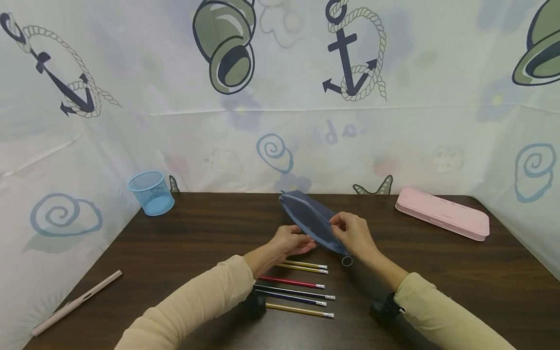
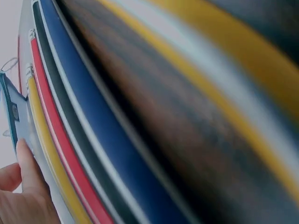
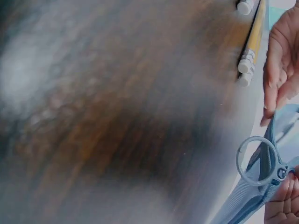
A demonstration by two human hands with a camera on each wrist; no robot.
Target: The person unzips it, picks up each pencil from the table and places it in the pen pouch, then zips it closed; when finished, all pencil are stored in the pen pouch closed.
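A person's two hands hold a blue zip-up pencil pouch [image 1: 307, 213] beyond a row of pencils, a little right of the middle of the dark wood-grain worktop [image 1: 218, 223]. The left hand [image 1: 292, 240] grips the pouch's near rim with its fingers, while the right hand [image 1: 352, 233] pinches the far rim between thumb and fingers, so the mouth gapes between them. The pouch lies slantwise, its nearer end to the right, where a round pull ring [image 3: 238, 161] hangs; whether its underside touches the worktop cannot be told. Just below the left hand and partly hidden by that arm, the pencils run side by side with their eraser ends to the right: two yellow pencils [image 1: 304, 268] farthest off, then a red pencil [image 1: 290, 282], a blackish-green pencil [image 1: 295, 291], a blue pencil [image 1: 290, 297] and, nearest the person, another yellow pencil [image 1: 299, 310]. A blue mesh cup [image 1: 153, 194] stands at the far left, a pink pencil case [image 1: 443, 214] lies at the far right, and a slim pale-pink object [image 1: 78, 303] lies along the left edge. Behind hangs a white cloth [image 1: 166, 73] printed with anchors and blue spirals.
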